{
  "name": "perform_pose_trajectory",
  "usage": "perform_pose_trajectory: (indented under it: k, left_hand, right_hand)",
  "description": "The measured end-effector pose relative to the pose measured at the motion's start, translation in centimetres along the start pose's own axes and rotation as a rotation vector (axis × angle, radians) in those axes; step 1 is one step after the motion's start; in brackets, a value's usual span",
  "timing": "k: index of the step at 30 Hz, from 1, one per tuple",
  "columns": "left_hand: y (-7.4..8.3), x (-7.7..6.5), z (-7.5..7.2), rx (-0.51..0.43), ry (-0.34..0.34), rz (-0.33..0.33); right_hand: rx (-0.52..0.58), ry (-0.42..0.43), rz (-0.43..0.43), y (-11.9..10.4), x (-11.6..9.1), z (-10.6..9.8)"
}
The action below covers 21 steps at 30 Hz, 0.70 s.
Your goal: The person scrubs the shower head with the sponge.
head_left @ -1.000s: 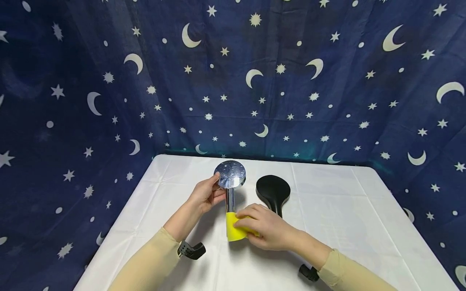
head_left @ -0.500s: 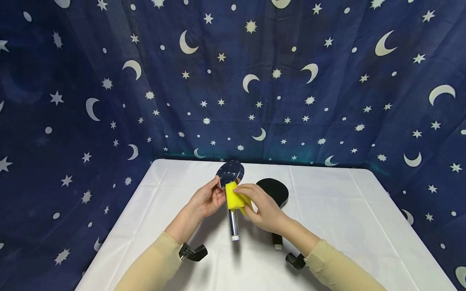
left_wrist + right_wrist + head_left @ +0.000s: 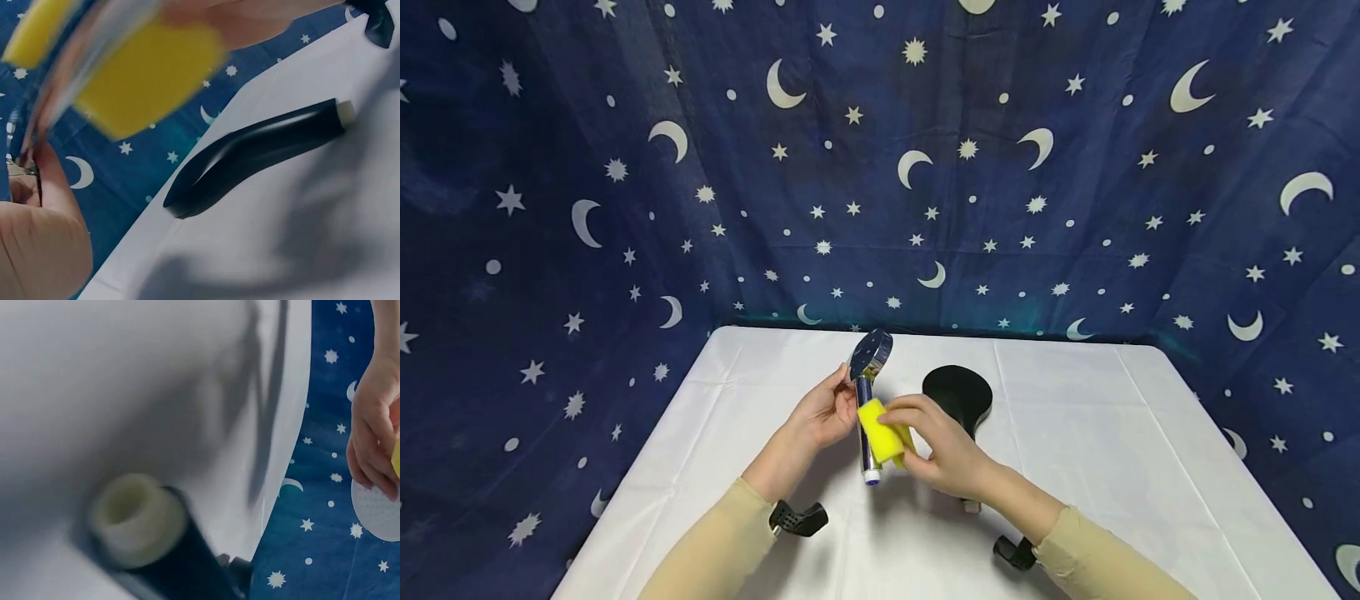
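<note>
While the chrome shower head (image 3: 864,390) is supported to the left of the black shower head (image 3: 958,393), the yellow sponge (image 3: 882,433) is applied to its handle. Judged from this position, work on the chrome handle is under way and not complete. The black shower head lies on the tabletop (image 3: 1097,433) with neither hand gripping it; whether it has been treated cannot be determined. No mark on either item indicates which surfaces are finished.

Hand pose is as follows. The left hand (image 3: 827,412), to the left of the black shower head, grips the chrome shower head near the junction of disc and handle, thumb at the disc edge. The disc is tilted and the handle end points toward the person. The right hand (image 3: 942,446) pinches the sponge between thumb and fingers, and partly covers the black shower head's handle in the head view. In the left wrist view, yellow material shows on both sides of the chrome handle, so the sponge appears folded around it. Both forearms extend inward from the near side, converging left of the black shower head
</note>
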<state>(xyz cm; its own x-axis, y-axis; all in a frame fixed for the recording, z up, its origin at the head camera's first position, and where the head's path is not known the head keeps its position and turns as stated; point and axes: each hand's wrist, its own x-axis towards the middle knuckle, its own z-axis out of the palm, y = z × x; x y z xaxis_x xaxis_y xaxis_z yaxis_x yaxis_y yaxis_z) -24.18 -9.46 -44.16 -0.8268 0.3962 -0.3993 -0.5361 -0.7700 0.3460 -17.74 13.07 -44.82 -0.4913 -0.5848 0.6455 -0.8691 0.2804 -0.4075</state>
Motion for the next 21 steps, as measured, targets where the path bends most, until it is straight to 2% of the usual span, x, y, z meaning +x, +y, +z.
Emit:
perform_pose_trajectory:
  k: [4, 8, 10, 12, 14, 16, 18, 21]
  left_hand:
    - [-0.5, 0.1, 0.2, -0.025, -0.045, 0.027]
    - [-0.8, 0.2, 0.4, -0.046, -0.098, 0.059]
    - [-0.8, 0.3, 0.5, -0.046, -0.096, 0.069]
    - [-0.8, 0.3, 0.6, -0.047, -0.065, 0.077]
    - [-0.6, 0.4, 0.6, -0.042, -0.036, 0.09]
    - [-0.4, 0.5, 0.6, -0.049, -0.013, 0.109]
    - [-0.1, 0.6, 0.5, -0.066, 0.009, 0.127]
    - [0.4, 0.7, 0.5, -0.087, 0.052, 0.166]
  right_hand:
    - [0.044, 0.102, 0.101, 0.8, 1.8, 0.5]
    - [0.199, 0.177, 0.282, 1.0, 2.6, 0.9]
    - [0.302, 0.194, 0.361, 0.9, 2.6, 1.0]
    - [0.384, 0.198, 0.402, 0.6, 2.3, 1.1]
    - [0.436, 0.189, 0.404, 0.3, 1.8, 1.1]
    - [0.453, 0.172, 0.363, -0.1, 1.1, 1.1]
    - [0.424, 0.137, 0.295, -0.5, 0.2, 1.0]
    - [0.316, 0.064, 0.176, -1.1, -1.0, 0.8]
